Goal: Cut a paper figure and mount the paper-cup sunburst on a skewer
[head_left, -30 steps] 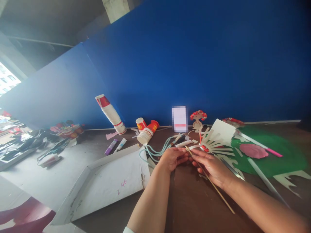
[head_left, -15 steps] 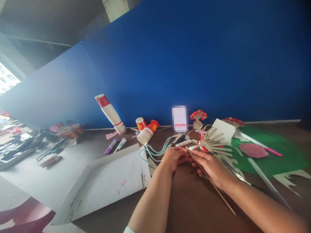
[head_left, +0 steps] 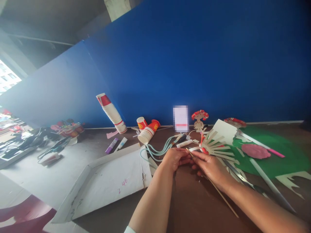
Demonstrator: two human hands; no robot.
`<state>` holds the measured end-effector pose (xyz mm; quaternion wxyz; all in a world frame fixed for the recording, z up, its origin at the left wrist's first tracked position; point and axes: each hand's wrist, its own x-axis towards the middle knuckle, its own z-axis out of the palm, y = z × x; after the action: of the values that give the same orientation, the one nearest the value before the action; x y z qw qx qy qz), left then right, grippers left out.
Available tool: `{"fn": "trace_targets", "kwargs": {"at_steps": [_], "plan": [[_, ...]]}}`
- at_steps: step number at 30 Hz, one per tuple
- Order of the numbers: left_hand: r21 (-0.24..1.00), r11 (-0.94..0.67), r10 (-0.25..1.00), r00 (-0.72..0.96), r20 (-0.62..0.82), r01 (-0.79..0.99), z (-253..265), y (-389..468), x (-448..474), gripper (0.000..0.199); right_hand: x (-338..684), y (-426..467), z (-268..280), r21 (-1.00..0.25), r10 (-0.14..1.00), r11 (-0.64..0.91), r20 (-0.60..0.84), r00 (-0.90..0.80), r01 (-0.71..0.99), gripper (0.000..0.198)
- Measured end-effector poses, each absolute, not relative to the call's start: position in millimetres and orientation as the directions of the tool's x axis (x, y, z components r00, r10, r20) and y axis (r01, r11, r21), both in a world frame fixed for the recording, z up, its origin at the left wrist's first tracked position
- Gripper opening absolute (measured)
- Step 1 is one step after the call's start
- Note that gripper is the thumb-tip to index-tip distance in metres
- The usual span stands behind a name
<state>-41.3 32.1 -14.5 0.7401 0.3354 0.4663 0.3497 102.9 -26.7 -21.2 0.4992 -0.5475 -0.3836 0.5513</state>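
Observation:
A thin wooden stick (head_left: 222, 195) slants from my fingertips down toward the near right. My right hand (head_left: 212, 168) is closed round its upper part, thumb along the top. Against its upper end my left hand (head_left: 177, 158) pinches, fingertips meeting those of the right hand; the exact contact is partly hidden. A white paper strip (head_left: 194, 149) reaches the fingers, leading from a paper piece cut into a fringe (head_left: 215, 145) just beyond my right hand. Scissors (head_left: 239, 174) lie beside my right wrist.
Left of my arm lies a white box lid (head_left: 107, 184). Behind it are marker pens (head_left: 111, 145), paper cups (head_left: 145, 134) and a leaning cup stack (head_left: 111, 113). Pale blue cables (head_left: 157, 150) curl near my left hand. Green paper (head_left: 289, 155) and a pink cutout (head_left: 256, 151) lie right.
My hands stay together at the stick's upper end, with only slight finger movement. The whole view has shifted a little.

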Motion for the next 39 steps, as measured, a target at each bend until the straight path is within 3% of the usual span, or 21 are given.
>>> {"fn": "trace_targets", "kwargs": {"at_steps": [9,18,27,33,39], "plan": [[0.827,0.526,0.842,0.259,-0.474,-0.198,-10.7,31.8,-38.6,0.006,100.6,-26.7,-18.7,-0.974,0.977,-0.188,-0.199,0.077,-0.125,0.025],[0.831,0.524,0.849,0.194,-0.492,-0.187,-9.5,32.8,-36.0,0.006,95.6,-33.5,-8.0,-0.909,0.941,-0.311,-0.335,0.042,-0.279,0.002],[0.836,0.529,0.848,0.145,-0.51,-0.148,-4.3,32.7,-35.2,0.007,102.8,-25.9,-0.5,-0.682,0.865,-0.452,-0.493,-0.095,-0.575,0.034],[0.833,0.523,0.852,0.142,-0.504,-0.18,-5.1,32.8,-38.2,0.006,109.4,-23.4,0.1,-0.542,0.844,-0.428,-0.525,-0.106,-0.723,0.032],[0.799,0.563,0.824,0.219,-0.522,-0.213,-4.8,34.0,-42.9,0.012,111.3,-17.8,-6.7,-0.5,0.856,-0.342,-0.515,-0.044,-0.796,0.033]]}}
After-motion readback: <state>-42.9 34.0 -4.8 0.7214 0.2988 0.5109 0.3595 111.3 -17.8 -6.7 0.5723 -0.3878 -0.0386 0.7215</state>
